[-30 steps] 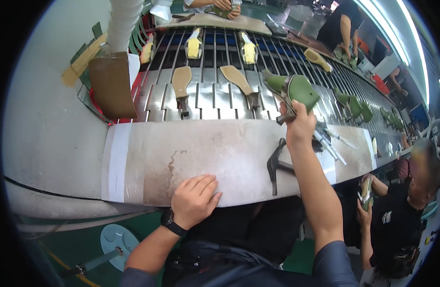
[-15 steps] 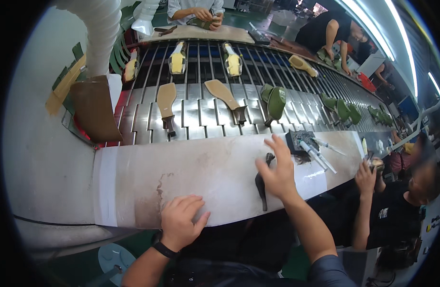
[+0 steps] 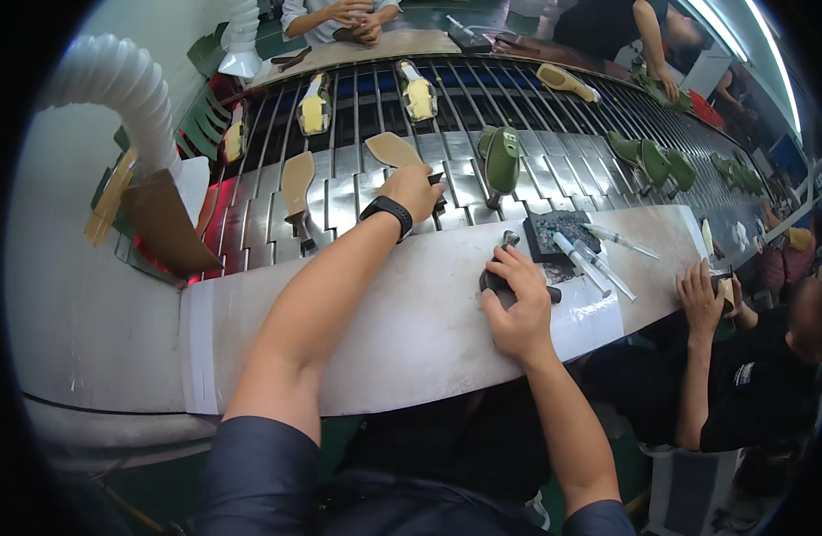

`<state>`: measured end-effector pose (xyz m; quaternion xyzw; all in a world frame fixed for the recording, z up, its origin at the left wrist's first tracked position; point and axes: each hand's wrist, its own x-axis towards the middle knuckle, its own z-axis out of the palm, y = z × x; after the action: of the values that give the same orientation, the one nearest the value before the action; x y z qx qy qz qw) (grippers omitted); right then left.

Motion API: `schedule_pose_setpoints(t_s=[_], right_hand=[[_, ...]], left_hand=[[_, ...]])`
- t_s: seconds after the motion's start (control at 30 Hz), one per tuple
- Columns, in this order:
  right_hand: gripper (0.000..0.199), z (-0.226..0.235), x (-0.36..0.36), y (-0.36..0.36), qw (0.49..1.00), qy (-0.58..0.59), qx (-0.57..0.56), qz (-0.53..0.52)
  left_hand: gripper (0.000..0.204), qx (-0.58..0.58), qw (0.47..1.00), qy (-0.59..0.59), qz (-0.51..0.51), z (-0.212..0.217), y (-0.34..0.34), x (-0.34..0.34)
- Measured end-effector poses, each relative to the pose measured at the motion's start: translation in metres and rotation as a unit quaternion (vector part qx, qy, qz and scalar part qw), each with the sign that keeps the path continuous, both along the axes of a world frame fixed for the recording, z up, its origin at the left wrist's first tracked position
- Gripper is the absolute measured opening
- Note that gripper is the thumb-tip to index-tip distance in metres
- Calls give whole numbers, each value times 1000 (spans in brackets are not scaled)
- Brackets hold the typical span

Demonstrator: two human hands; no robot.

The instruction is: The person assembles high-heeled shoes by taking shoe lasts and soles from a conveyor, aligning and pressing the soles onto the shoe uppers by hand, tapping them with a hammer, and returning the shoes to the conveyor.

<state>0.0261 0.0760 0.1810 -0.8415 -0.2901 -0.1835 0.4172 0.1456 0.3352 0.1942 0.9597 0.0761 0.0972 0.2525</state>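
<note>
Curled left hand (image 3: 411,193) seems to take the sole (image 3: 392,149), calling for steady lift; half-closed right hand (image 3: 524,310) holds hammer (image 3: 489,282) near far edge of desk (image 3: 411,335).

Pale, worn bench top (image 3: 411,339) alongside a steel conveyor (image 3: 348,201) of plates and rods.
Bench: dark grey speckled block (image 3: 542,230) toward right end; three slim clear syringes (image 3: 581,264) by it, partly overlapping. Conveyor plates: two tan-soled, dark-heeled shoes (image 3: 392,149), soles up, one partly hidden; olive-green shoe (image 3: 502,163); green shoe cluster (image 3: 652,163) farther right. Rods behind: three yellow-padded shoe pieces (image 3: 314,112), spaced apart.
</note>
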Motion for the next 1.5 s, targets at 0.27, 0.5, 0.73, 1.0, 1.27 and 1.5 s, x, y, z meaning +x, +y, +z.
schedule_pose_setpoints(t_s=[0.27, 0.5, 0.73, 1.0, 1.27, 1.5], right_hand=[[59, 34, 43, 32, 983, 105, 146, 28], [33, 20, 69, 50, 975, 185, 105, 58], [30, 25, 69, 51, 985, 126, 101, 64], [29, 31, 66, 49, 985, 137, 48, 93], [28, 38, 65, 56, 988, 132, 43, 62], [24, 27, 66, 57, 985, 130, 106, 46]], left_hand=[[18, -27, 978, -150, -142, 32, -15, -36], [30, -223, 956, -7, -189, 68, -14, -79], [79, 23, 999, -32, 20, -5, 75, 109], [131, -69, 959, -41, 273, -34, 61, 305], [83, -125, 967, -43, 218, -8, 79, 244], [90, -226, 962, -142, 47, 54, 77, -37]])
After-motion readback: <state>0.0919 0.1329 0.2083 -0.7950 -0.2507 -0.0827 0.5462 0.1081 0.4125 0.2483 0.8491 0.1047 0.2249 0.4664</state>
